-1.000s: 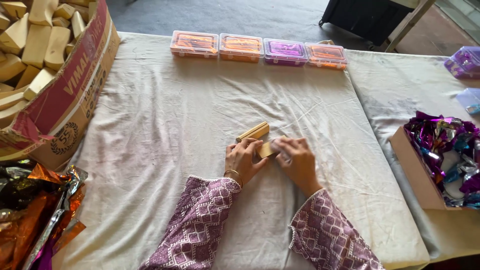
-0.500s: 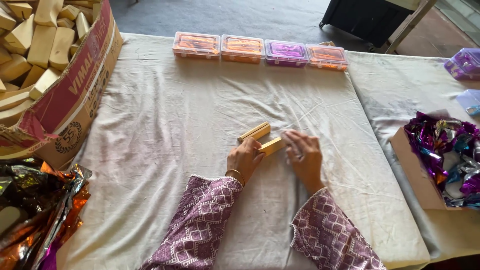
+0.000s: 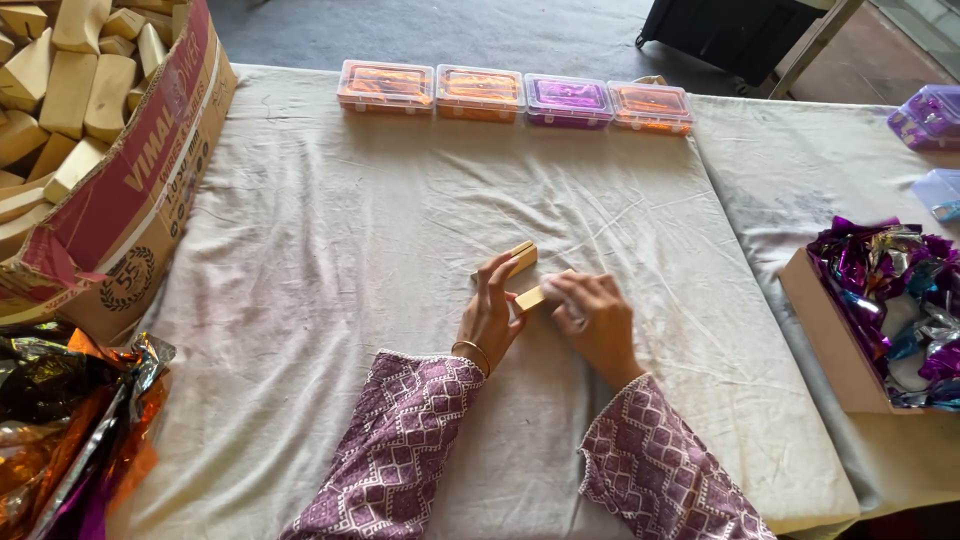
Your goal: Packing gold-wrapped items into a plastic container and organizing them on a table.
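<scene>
Resting on the cloth-covered table (image 3: pixel 300 300), near its middle, both hands worked two small tan wooden blocks. Left hand (image 3: pixel 490 315): fingers extended and spread narrowly, fingertips touching the far wooden block (image 3: pixel 522 258), which lay flat on the cloth, angled away toward the upper right. Right hand (image 3: pixel 592 318): curled, knuckles up, thumb and fingers pinched on the near wooden block (image 3: pixel 532 296), held just above or on the cloth; contact with the cloth could not be told. Near block positioned just beside the far block, between the two hands; touching or apart could not be told. Patterned purple sleeves (image 3: pixel 400 440) covered both forearms, with a thin bangle at the left wrist.

Located at the table's left edge: large cardboard box (image 3: pixel 140 200) filled with more tan blocks. Below it, at the lower left corner: heap of orange foil wrappers (image 3: pixel 60 440). Lined along the far edge: four clear lidded plastic containers (image 3: pixel 515 95), three orange inside, one purple. Placed at the right: shallow cardboard tray (image 3: pixel 820 320) holding crumpled purple foil wrappers (image 3: pixel 890 280).
</scene>
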